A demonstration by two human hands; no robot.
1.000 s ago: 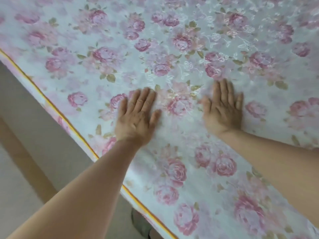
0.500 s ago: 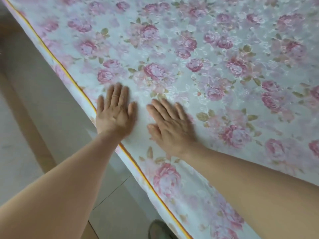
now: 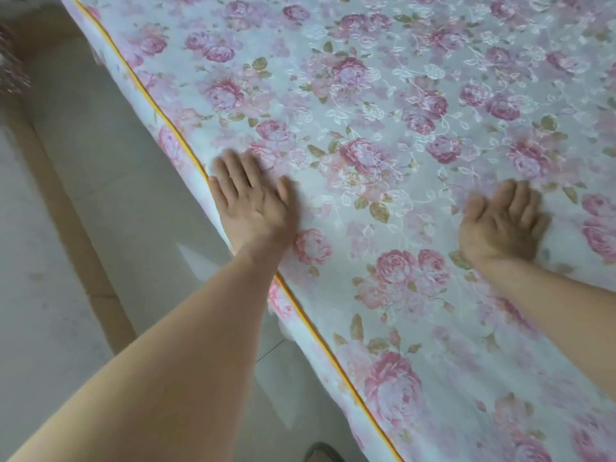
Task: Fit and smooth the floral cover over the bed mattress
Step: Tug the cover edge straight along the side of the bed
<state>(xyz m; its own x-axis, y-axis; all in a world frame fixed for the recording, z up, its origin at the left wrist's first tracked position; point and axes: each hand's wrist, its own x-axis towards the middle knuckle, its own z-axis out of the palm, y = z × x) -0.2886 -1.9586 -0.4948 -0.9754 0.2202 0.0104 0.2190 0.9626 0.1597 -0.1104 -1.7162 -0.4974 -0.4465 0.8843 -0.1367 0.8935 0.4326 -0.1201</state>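
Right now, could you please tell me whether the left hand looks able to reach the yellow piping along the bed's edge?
Probably yes: the left hand lies flat on the floral cover right beside the yellow piping, with nothing between them.

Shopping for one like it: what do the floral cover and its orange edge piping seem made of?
Floral cover: probably woven jacquard-type fabric, slight sheen, raised white vine pattern. Orange piping: looks like smooth corded fabric trim; fibre unclear.
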